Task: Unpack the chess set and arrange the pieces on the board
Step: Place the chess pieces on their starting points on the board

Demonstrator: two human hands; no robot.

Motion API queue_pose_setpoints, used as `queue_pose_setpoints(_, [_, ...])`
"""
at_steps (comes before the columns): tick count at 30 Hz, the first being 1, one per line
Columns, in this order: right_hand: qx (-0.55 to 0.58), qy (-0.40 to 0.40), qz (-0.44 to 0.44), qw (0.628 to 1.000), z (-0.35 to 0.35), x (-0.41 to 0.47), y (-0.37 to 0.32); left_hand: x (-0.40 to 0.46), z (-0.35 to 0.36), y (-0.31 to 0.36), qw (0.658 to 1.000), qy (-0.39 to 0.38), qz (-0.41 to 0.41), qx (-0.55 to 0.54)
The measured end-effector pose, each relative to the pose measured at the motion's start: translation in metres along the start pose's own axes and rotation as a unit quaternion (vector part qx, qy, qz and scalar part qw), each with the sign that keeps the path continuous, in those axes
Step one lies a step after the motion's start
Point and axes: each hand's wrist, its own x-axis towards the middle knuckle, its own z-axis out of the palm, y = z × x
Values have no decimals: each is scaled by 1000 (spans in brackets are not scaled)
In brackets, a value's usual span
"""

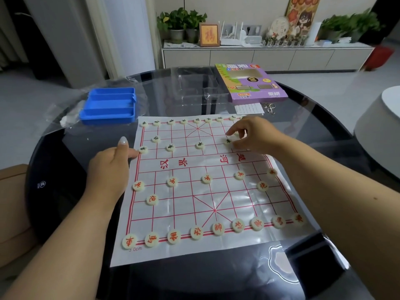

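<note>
head view: you look down on a dark round table (pixel 65 161) with the paper chess board (pixel 201 191) spread flat across its middle.
your left hand (pixel 110 167): it rests at the board's left edge, fingers loosely curled and holding nothing, thumb lifted; its fingertips touch the leftmost black-marked piece (pixel 143 150) on the far soldier row.
your right hand (pixel 253 135): it hovers over the board's far right part, fingers bent downward; thumb and forefinger sit right at a black-marked piece (pixel 228 142), touching it from the right side. whether you are truly pinching that piece or only nudging it, you cannot tell from here.
piece relative to grip: the piece lies on the board just under and left of your right fingertips, on the far soldier row, not lifted.
black side: a row of small pale discs runs along the far edge (pixel 184 121), a cannon piece (pixel 155 139) sits behind the left end, and two more soldiers (pixel 170 147) stand between your hands.
red side: the back row (pixel 195 232) lines the near edge, with soldiers (pixel 206 178) and cannons (pixel 152 199) in front of it.
blue tray (pixel 109 106): beyond the board's far left corner, lying on clear plastic wrap (pixel 65 113).
purple box (pixel 251 83): flat on the far right of the table, well apart from both hands, with a white slip (pixel 249 108) just in front of it.
</note>
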Motion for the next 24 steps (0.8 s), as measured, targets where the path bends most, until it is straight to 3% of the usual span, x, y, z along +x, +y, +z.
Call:
queue_pose_setpoints(14, [-17, -27, 0, 999, 4, 4, -5, 1, 1, -1, 1000, 3, 9, 2])
queue_pose_setpoints(24, [6, -23, -63, 998, 24, 16, -53, 3, 1, -2, 1000, 9, 8, 10])
